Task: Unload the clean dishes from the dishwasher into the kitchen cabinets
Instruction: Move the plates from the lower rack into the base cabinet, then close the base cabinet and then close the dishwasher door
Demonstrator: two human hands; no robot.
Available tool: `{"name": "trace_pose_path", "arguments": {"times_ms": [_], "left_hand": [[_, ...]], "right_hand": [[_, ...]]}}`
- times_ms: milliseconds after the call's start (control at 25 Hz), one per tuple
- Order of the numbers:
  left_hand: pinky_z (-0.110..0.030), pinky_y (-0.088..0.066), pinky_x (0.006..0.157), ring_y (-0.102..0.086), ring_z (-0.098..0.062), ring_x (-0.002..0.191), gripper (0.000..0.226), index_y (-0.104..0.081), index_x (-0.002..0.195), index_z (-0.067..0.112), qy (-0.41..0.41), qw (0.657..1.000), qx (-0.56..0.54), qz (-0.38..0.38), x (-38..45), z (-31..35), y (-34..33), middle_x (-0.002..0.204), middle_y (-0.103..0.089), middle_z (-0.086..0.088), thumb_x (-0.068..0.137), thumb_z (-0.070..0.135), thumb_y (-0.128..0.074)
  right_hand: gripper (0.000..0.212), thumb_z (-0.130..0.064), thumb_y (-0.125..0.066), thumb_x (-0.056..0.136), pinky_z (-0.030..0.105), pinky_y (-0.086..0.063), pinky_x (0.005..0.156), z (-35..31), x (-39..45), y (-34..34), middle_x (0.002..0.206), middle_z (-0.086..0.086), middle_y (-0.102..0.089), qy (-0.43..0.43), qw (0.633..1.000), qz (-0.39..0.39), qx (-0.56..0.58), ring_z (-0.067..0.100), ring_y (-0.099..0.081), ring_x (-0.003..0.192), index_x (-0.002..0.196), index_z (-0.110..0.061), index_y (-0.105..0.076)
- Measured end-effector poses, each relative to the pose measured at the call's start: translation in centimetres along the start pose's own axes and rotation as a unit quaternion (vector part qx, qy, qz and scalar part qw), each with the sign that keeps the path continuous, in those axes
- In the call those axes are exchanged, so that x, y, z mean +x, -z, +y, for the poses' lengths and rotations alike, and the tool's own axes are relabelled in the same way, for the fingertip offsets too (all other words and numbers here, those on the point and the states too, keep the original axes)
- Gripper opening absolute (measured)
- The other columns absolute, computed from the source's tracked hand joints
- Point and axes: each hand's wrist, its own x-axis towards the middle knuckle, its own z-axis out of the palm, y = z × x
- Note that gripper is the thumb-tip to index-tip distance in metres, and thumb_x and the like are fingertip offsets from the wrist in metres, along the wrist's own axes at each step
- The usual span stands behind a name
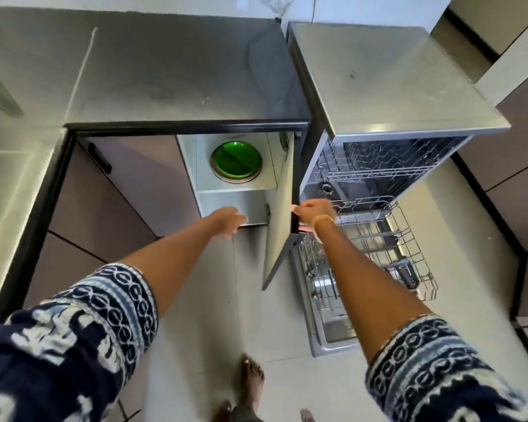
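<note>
A green plate [236, 161] lies on a stack on the upper shelf of the open cabinet [232, 193] under the counter. My left hand [229, 220] reaches out in front of the lower shelf with fingers relaxed and nothing in it. My right hand [313, 213] grips the edge of the open cabinet door [279, 226]. To the right stands the open dishwasher [378, 166] with its lower wire rack [375, 245] pulled out over the lowered door [326, 315].
A grey countertop [180, 74] runs above the cabinet and along the left. The dishwasher's steel top [387, 80] sits beside it. My bare feet [252, 379] stand on the pale tiled floor. A closed cabinet door with a black handle [99, 158] is at left.
</note>
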Motion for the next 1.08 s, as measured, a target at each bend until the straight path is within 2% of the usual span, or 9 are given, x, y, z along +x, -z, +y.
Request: {"name": "trace_pose_path", "arguments": {"times_ms": [160, 280, 440, 560, 640, 720, 840, 960, 1080], "left_hand": [[-0.040, -0.050, 0.082, -0.062, -0.027, 0.096, 0.024, -0.049, 0.116, 0.019, 0.014, 0.998, -0.064, -0.003, -0.4, 0.6, 2.4, 0.112, -0.060, -0.007, 0.095, 0.031, -0.050], [-0.034, -0.054, 0.071, -0.065, -0.023, 0.085, 0.026, -0.055, 0.111, 0.014, 0.007, 1.000, -0.009, -0.002, 1.3, -0.5, 4.0, 0.099, -0.062, -0.008, 0.089, 0.026, -0.062], [-0.030, -0.046, 0.060, -0.058, -0.022, 0.071, 0.031, -0.062, 0.104, 0.006, -0.010, 0.976, 0.112, 0.185, 3.6, -3.2, 7.1, 0.082, -0.059, -0.008, 0.082, 0.027, -0.069], [-0.032, -0.046, 0.059, -0.057, -0.024, 0.071, 0.037, -0.059, 0.090, 0.006, 0.026, 0.963, 0.107, 0.247, 4.9, -4.8, 9.6, 0.080, -0.059, -0.007, 0.075, 0.036, -0.075], [-0.032, -0.055, 0.059, -0.065, -0.024, 0.065, 0.038, -0.063, 0.086, 0.004, 0.071, 0.967, 0.014, 0.242, 5.8, -5.4, 11.3, 0.076, -0.067, -0.008, 0.072, 0.036, -0.077], [-0.033, -0.060, 0.063, -0.071, -0.025, 0.066, 0.028, -0.066, 0.087, 0.003, 0.107, 0.959, -0.177, 0.192, 6.9, -5.6, 13.2, 0.080, -0.072, -0.010, 0.081, 0.030, -0.071], [-0.029, -0.055, 0.070, -0.066, -0.023, 0.078, 0.021, -0.060, 0.092, -0.003, 0.149, 0.882, -0.441, 0.069, 8.8, -5.7, 16.0, 0.100, -0.065, -0.013, 0.098, 0.011, -0.046], [-0.025, -0.055, 0.055, -0.059, -0.017, 0.067, 0.024, -0.054, 0.084, 0.001, 0.148, 0.830, -0.534, 0.057, 10.6, -5.9, 17.7, 0.078, -0.066, -0.011, 0.100, 0.004, -0.037], [-0.028, -0.056, 0.080, -0.060, -0.018, 0.069, 0.022, -0.053, 0.081, 0.001, 0.136, 0.778, -0.606, 0.094, 12.7, -5.9, 19.3, 0.076, -0.062, -0.012, 0.099, 0.001, -0.039]], "right_hand": [[0.060, -0.037, -0.085, 0.066, 0.039, -0.058, 0.082, -2.9, 3.1, -6.3, 0.109, 0.008, -0.068, -0.066, 0.992, -0.086, 0.066, 0.026, -0.067, 0.094, 0.107, 0.000, -0.061], [0.042, -0.020, -0.081, 0.074, 0.047, -0.059, 0.078, -5.6, 2.9, -10.7, 0.107, 0.018, -0.070, -0.111, 0.968, -0.114, 0.196, 0.031, -0.069, 0.086, 0.106, 0.001, -0.063], [0.026, -0.016, -0.080, 0.076, 0.048, -0.059, 0.081, -9.0, 4.1, -14.3, 0.107, 0.020, -0.070, -0.126, 0.946, -0.141, 0.263, 0.035, -0.071, 0.088, 0.087, -0.005, -0.059], [0.029, -0.016, -0.081, 0.074, 0.050, -0.055, 0.090, -11.3, 5.6, -16.3, 0.108, 0.018, -0.070, -0.155, 0.934, -0.134, 0.294, 0.034, -0.071, 0.089, 0.086, -0.008, -0.056], [0.037, -0.016, -0.083, 0.072, 0.046, -0.058, 0.083, -12.7, 6.4, -17.9, 0.107, 0.020, -0.070, -0.155, 0.928, -0.116, 0.318, 0.032, -0.071, 0.080, 0.097, -0.003, -0.059], [0.043, -0.018, -0.084, 0.071, 0.042, -0.060, 0.077, -14.0, 6.9, -19.3, 0.102, 0.019, -0.071, -0.148, 0.926, -0.095, 0.333, 0.029, -0.071, 0.072, 0.101, 0.000, -0.059], [0.034, -0.020, -0.085, 0.069, 0.044, -0.058, 0.083, -15.8, 7.7, -20.2, 0.089, 0.015, -0.071, -0.139, 0.927, -0.085, 0.338, 0.025, -0.072, 0.073, 0.082, -0.005, -0.057], [0.032, -0.012, -0.086, 0.067, 0.042, -0.058, 0.084, -17.5, 9.0, -20.7, 0.092, 0.022, -0.072, -0.125, 0.922, -0.091, 0.356, 0.028, -0.073, 0.081, 0.079, -0.001, -0.058], [0.039, -0.003, -0.083, 0.068, 0.043, -0.059, 0.081, -19.0, 10.4, -22.0, 0.094, 0.021, -0.072, -0.120, 0.914, -0.081, 0.379, 0.029, -0.073, 0.080, 0.097, 0.007, -0.059]]}}
